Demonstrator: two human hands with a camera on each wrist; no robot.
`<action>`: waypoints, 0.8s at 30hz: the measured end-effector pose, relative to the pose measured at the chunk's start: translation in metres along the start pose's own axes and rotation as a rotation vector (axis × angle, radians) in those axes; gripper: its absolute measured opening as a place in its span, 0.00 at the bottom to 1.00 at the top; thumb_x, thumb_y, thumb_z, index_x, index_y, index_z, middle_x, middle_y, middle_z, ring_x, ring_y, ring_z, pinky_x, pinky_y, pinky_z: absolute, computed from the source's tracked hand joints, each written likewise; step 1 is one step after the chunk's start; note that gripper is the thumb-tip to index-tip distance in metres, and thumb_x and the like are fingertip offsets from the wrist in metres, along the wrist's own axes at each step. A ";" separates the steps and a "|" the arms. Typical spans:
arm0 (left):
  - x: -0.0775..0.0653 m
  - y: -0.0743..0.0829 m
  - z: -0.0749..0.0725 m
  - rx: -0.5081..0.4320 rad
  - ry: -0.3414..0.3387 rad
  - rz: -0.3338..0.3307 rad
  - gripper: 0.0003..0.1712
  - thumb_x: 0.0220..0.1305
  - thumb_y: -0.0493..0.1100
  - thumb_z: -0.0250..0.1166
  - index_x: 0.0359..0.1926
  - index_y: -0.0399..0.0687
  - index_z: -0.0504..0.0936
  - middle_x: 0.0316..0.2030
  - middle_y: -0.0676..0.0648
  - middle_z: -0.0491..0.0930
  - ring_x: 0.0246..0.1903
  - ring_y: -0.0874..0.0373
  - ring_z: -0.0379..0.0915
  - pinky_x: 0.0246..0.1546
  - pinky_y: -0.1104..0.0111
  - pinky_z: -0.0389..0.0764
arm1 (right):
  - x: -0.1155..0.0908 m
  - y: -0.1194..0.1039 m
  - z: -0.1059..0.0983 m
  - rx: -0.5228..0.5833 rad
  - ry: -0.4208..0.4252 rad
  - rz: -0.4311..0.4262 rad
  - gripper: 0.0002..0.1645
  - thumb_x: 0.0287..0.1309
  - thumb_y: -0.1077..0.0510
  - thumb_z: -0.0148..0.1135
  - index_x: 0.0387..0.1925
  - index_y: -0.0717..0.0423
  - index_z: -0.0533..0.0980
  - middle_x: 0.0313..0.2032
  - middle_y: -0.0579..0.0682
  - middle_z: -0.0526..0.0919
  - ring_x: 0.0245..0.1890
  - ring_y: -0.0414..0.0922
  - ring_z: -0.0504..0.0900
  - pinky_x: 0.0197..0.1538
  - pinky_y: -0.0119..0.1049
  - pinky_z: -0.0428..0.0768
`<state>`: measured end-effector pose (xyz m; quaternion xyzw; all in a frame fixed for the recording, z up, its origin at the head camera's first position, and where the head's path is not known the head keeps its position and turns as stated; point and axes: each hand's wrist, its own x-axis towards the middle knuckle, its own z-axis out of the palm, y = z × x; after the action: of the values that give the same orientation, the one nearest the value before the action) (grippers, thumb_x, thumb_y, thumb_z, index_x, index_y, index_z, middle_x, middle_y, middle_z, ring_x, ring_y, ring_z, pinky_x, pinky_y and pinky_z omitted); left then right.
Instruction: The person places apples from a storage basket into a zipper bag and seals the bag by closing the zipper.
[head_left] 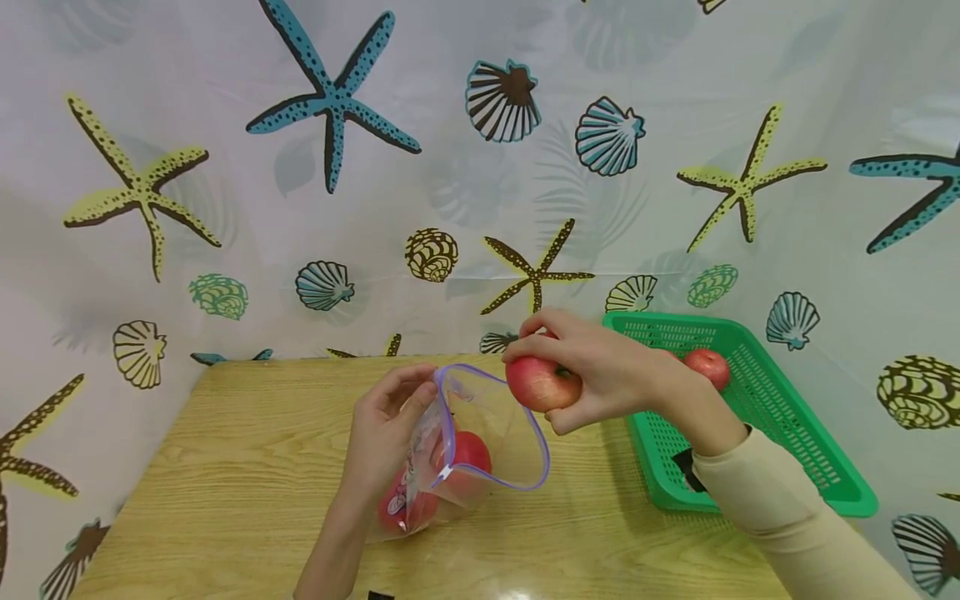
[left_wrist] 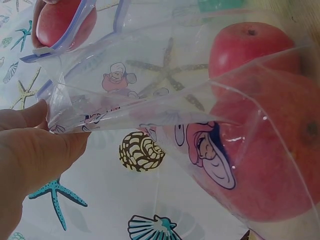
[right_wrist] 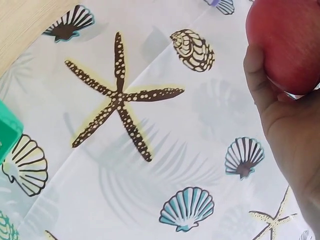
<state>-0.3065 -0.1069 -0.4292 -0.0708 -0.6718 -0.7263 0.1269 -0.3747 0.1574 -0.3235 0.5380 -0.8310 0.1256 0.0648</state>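
Note:
My left hand [head_left: 390,425] pinches the rim of a clear zip bag [head_left: 510,442] with a purple edge, its mouth spread wide. Inside the bag lie red apples, one [head_left: 472,452] near the mouth and another [head_left: 408,504] lower down behind printed plastic. In the left wrist view, thumb and fingers [left_wrist: 40,145] nip the bag's edge, and two apples [left_wrist: 252,47] show through the film. My right hand [head_left: 592,362] grips a red apple [head_left: 540,383] just above the right side of the bag's mouth. That held apple [right_wrist: 287,42] fills the upper right of the right wrist view.
A green plastic basket [head_left: 757,417] stands on the right of the wooden table [head_left: 247,450], with an apple [head_left: 707,367] in it and part of another behind my right forearm. A white curtain [head_left: 420,183] printed with starfish and shells hangs behind the table.

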 end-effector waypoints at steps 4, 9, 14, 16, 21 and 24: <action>-0.001 0.001 0.000 0.001 0.001 -0.016 0.12 0.69 0.36 0.62 0.52 0.41 0.81 0.45 0.50 0.82 0.51 0.60 0.80 0.51 0.75 0.80 | 0.009 -0.008 0.004 -0.008 0.011 -0.041 0.42 0.34 0.51 0.73 0.59 0.39 0.73 0.54 0.47 0.71 0.51 0.40 0.72 0.44 0.35 0.80; -0.001 0.002 0.000 0.003 0.004 -0.020 0.10 0.69 0.36 0.62 0.50 0.40 0.80 0.44 0.51 0.81 0.52 0.60 0.80 0.53 0.75 0.79 | 0.019 -0.016 0.008 -0.019 0.010 -0.069 0.43 0.32 0.49 0.72 0.59 0.38 0.74 0.54 0.46 0.72 0.51 0.39 0.73 0.42 0.32 0.79; -0.002 0.003 -0.001 -0.030 -0.023 -0.010 0.09 0.70 0.36 0.61 0.48 0.37 0.79 0.42 0.51 0.79 0.49 0.59 0.79 0.54 0.74 0.78 | 0.028 -0.023 0.012 -0.047 -0.016 -0.089 0.44 0.36 0.48 0.71 0.63 0.37 0.72 0.56 0.47 0.72 0.54 0.41 0.72 0.45 0.34 0.80; -0.002 0.004 -0.002 -0.041 -0.030 -0.016 0.09 0.70 0.36 0.61 0.48 0.37 0.78 0.42 0.52 0.79 0.49 0.59 0.78 0.54 0.74 0.78 | 0.030 -0.026 0.013 -0.072 -0.033 -0.080 0.46 0.37 0.48 0.70 0.65 0.35 0.70 0.56 0.47 0.71 0.55 0.41 0.70 0.46 0.35 0.80; -0.003 0.008 -0.003 -0.068 -0.024 -0.050 0.09 0.70 0.36 0.62 0.48 0.37 0.78 0.42 0.53 0.79 0.50 0.59 0.79 0.54 0.74 0.78 | 0.034 -0.032 0.015 -0.127 -0.069 -0.055 0.49 0.40 0.47 0.69 0.69 0.34 0.66 0.59 0.46 0.70 0.58 0.43 0.67 0.49 0.36 0.80; -0.003 0.011 -0.003 -0.090 -0.015 -0.070 0.09 0.69 0.36 0.62 0.48 0.37 0.78 0.42 0.53 0.79 0.51 0.59 0.79 0.54 0.74 0.79 | 0.036 -0.033 0.018 -0.128 -0.077 -0.051 0.50 0.43 0.48 0.70 0.71 0.35 0.64 0.61 0.45 0.70 0.60 0.43 0.66 0.50 0.36 0.81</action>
<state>-0.3002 -0.1101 -0.4197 -0.0586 -0.6414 -0.7593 0.0930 -0.3594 0.1082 -0.3272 0.5580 -0.8253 0.0497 0.0704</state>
